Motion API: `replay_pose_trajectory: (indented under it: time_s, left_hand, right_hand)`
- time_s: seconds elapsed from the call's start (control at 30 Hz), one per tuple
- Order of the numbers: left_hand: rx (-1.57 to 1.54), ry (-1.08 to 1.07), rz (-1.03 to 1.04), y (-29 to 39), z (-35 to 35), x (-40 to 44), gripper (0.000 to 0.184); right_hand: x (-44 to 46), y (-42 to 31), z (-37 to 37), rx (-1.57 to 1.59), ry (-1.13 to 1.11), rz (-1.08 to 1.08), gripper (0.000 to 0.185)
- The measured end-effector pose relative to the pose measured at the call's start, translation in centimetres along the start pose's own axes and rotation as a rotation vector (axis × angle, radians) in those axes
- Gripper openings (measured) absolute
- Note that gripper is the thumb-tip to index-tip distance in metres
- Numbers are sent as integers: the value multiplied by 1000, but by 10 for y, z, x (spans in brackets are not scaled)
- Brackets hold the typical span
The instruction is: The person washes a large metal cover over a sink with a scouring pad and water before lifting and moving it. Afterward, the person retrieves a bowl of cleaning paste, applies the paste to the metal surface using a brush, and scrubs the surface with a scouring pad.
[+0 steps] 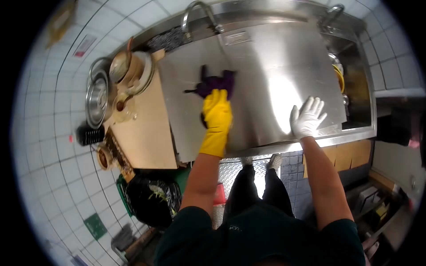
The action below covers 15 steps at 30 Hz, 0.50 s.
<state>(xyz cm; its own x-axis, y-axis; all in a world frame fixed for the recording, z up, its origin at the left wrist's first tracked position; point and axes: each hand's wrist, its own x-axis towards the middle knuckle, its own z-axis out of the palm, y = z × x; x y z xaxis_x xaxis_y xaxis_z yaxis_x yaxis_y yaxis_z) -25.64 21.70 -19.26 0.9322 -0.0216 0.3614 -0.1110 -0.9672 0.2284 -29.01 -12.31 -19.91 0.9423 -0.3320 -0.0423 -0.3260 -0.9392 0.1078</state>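
My left hand, in a yellow rubber glove, presses a bunched dark purple cloth onto a broad stainless steel sheet. The cloth sticks out past my fingertips, and a little of it shows beside the glove's wrist. My right hand wears a thin white glove. It rests palm down near the sheet's front right edge, fingers spread, holding nothing.
Right of the sheet is a sink with a yellow-rimmed item. Two taps rise behind. At left, a wooden board bears pots and a jug; a steel bowl is beside it. Below hangs a black bin bag.
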Motion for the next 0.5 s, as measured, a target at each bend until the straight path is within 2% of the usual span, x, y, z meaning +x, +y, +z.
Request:
replay_pose_trajectory:
  time_s: [0.03,0.1,0.13,0.23,0.3,0.37,0.43,0.47,0.5]
  left_hand:
    - [-145,114,64,12,16,-10,42]
    - [-496,148,-8,28,6,-12,43]
    - [-565,203,-61,34,10,-13,35]
    - [-1325,-31,-717,27,20,-11,30]
    - [-1897,44,-1098,18,-3,-12,38]
    - [-2125,-39,-819,-33,9,-22,45]
    - [-2123,110,-1023,-57,-19,-28,44]
    - [-2239,-147,-730,-67,-57,-18,48]
    - [-2216,-165,-615,-74,-80,-15,51]
  right_hand:
    - [3,1,0,3,25,-6,90]
    - [0,-5,6,19,64,-14,89]
    - [1,-4,6,7,36,-13,88]
    - [0,1,9,-42,4,-12,86]
    - [-3,3,7,-30,-3,-11,87]
    - [-1,3,5,-29,-7,-4,87]
    - [1,5,6,-38,-16,-1,87]
    - [2,6,9,-42,-9,-1,87]
    - [3,7,10,-35,-2,-7,86]
